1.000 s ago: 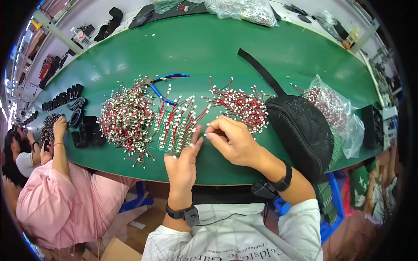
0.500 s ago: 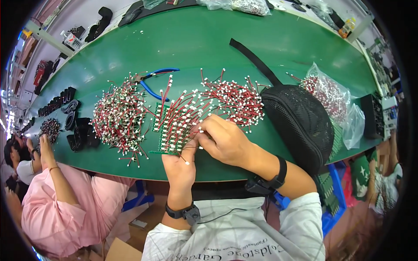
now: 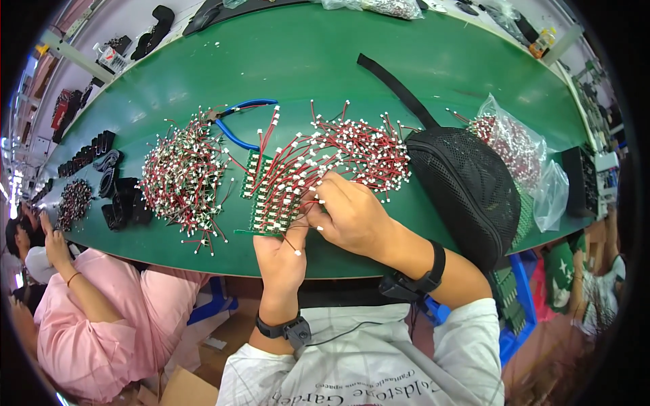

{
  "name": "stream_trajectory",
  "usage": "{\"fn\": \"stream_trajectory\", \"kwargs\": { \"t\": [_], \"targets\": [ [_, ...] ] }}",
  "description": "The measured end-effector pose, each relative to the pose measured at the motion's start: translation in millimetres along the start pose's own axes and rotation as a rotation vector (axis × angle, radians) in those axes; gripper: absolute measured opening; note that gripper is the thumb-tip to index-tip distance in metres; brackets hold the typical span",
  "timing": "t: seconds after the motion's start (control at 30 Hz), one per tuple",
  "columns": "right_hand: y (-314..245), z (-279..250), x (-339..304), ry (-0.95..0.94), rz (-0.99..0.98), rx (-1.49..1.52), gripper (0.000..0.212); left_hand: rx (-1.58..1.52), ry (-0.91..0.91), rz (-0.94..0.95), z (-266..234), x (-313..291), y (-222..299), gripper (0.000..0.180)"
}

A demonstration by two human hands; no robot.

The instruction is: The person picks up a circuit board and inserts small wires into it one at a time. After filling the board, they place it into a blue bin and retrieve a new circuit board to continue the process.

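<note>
A green circuit board panel stands slightly tilted at the table's near side, with rows of white connectors and red-and-black wires fanning off it to the right. My left hand grips its near right corner, fingers partly hidden under the board. From the right, my right hand pinches a thin connector wire at the board's right edge; its fingertips are partly hidden. Loose wire ends with white plugs hang beside my left thumb. Beyond my right hand lies a pile of red wire leads.
Left of the board is a large heap of wired parts, with blue-handled cutters behind it. A black mesh bag and a clear plastic bag of leads lie to the right. A co-worker in pink sits at left.
The board has shifted slightly and shows more of its left rows. My right hand stays pinched at its edge. The co-worker's hand at left has moved left and down.
</note>
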State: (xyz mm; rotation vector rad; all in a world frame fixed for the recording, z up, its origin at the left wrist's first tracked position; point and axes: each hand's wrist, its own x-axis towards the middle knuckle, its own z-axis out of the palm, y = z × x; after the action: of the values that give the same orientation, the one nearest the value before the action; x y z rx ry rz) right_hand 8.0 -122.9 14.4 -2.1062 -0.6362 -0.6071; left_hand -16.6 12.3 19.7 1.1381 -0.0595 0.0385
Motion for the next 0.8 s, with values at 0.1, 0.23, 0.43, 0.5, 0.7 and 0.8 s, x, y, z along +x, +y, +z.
{"fn": "stream_trajectory", "kwargs": {
  "t": [0.1,0.23,0.43,0.5,0.7,0.8],
  "targets": [
    [-2,-1,0,-0.007,-0.001,-0.032,0.023,0.043,-0.015,0.002,-10,0,-6,0.026],
    [3,4,-2,0.033,-0.062,-0.035,0.029,0.082,-0.036,-0.006,-13,-2,-8,0.025],
    [1,2,1,-0.036,0.013,0.075,0.029,0.032,0.004,-0.015,-15,1,-6,0.026],
    [0,0,-1,-0.057,0.022,0.033,0.029,0.062,0.002,-0.002,-15,1,-6,0.026],
    [3,2,-3,-0.022,-0.005,-0.012,0.030,0.114,-0.028,0.029,-20,-2,-10,0.028],
    [1,2,-3,-0.069,0.028,-0.009,0.031,0.187,-0.074,0.036,-23,-1,-8,0.033]
  ]
}}
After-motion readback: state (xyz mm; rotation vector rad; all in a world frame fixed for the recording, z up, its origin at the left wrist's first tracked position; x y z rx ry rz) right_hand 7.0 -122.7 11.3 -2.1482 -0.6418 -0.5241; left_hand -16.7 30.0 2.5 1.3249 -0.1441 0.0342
